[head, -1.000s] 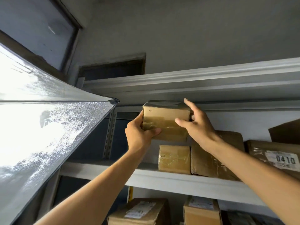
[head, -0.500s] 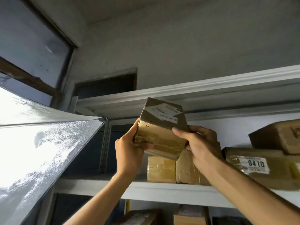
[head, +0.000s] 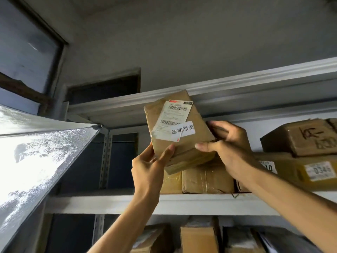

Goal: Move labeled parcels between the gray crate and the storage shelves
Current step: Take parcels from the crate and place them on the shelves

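A brown cardboard parcel (head: 197, 123) with a white shipping label and a white sticker is held up in front of the grey metal shelves (head: 116, 203), tilted so its labelled face points at me. My left hand (head: 149, 165) grips its lower left corner, thumb on the labelled face. My right hand (head: 229, 147) grips its right side, with the fingers curled behind it. The gray crate is out of view.
Taped parcels (head: 206, 178) sit on the shelf right below the held one. Numbered parcels (head: 306, 170) are stacked at the right, with another box (head: 300, 137) on top. More boxes (head: 198, 236) fill the lower shelf. A shiny shelf edge (head: 36, 157) juts in from the left.
The parcel has come off the stack on the shelf, moved toward me and tipped back, so its labelled face now shows. Both hands kept hold of it.
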{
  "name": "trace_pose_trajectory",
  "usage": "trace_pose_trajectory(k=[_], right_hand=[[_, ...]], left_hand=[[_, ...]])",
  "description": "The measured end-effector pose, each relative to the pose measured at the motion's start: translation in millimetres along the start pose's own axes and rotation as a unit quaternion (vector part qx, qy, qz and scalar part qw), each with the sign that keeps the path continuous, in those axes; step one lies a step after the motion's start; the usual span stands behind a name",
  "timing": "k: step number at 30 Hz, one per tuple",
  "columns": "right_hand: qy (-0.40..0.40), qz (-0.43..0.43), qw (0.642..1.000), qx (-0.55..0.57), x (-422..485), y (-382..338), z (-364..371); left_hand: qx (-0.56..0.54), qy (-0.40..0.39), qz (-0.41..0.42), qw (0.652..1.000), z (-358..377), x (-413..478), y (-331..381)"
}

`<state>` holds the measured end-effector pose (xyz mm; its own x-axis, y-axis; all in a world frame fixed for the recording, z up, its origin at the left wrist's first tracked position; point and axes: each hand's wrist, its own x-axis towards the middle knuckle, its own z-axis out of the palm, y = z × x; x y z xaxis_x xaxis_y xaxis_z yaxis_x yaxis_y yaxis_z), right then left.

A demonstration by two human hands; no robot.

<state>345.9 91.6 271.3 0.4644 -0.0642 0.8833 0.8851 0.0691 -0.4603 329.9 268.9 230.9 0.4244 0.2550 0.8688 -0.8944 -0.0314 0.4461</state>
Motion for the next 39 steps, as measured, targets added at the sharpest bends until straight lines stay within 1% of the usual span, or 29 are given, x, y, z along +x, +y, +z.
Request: trace_pose_trajectory(k=[2, 4, 7, 9, 12, 15, 19, 23, 27, 31, 35, 39], right_hand=[[-0.03, -0.001, 0.999, -0.029, -2, 4, -12], [-0.08, -0.012, 0.994, -0.068, -10, 12, -23], [-0.112, -0.027, 0.988, -0.1, -19, 21, -40], [-0.117, -0.049, 0.984, -0.124, -22, 18, -49], [-0.099, -0.049, 0.982, -0.156, -27, 9, -65], [-0.085, -0.036, 0.977, -0.193, -31, 0, -89], [-0.067, -0.046, 0.97, -0.228, -44, -18, -124], [-0.029, -0.049, 0.961, -0.27, -65, -44, -165], [0.038, -0.066, 0.937, -0.341, -87, -78, -211], [0.066, -0.054, 0.912, -0.401, -117, -120, -259], [0.113, -0.036, 0.878, -0.464, -153, -157, -296], [0.212, -0.017, 0.825, -0.524, -204, -188, -333]], left_hand=[[-0.011, -0.013, 0.005, 1.0, 8, -3, -3], [-0.026, -0.025, 0.008, 0.999, 15, -3, -5], [-0.038, -0.056, 0.012, 0.998, 23, -5, -9], [-0.042, -0.08, 0.028, 0.996, 30, -9, -11], [-0.065, -0.101, 0.052, 0.991, 48, -19, -13], [-0.102, -0.12, 0.054, 0.986, 68, -26, -13], [-0.151, -0.153, 0.05, 0.975, 99, -38, -15], [-0.199, -0.185, 0.048, 0.961, 145, -52, -12], [-0.259, -0.224, 0.039, 0.939, 203, -76, 3], [-0.321, -0.259, 0.01, 0.911, 259, -110, 19], [-0.375, -0.292, -0.02, 0.88, 308, -150, 35], [-0.427, -0.336, -0.06, 0.838, 358, -202, 57]])
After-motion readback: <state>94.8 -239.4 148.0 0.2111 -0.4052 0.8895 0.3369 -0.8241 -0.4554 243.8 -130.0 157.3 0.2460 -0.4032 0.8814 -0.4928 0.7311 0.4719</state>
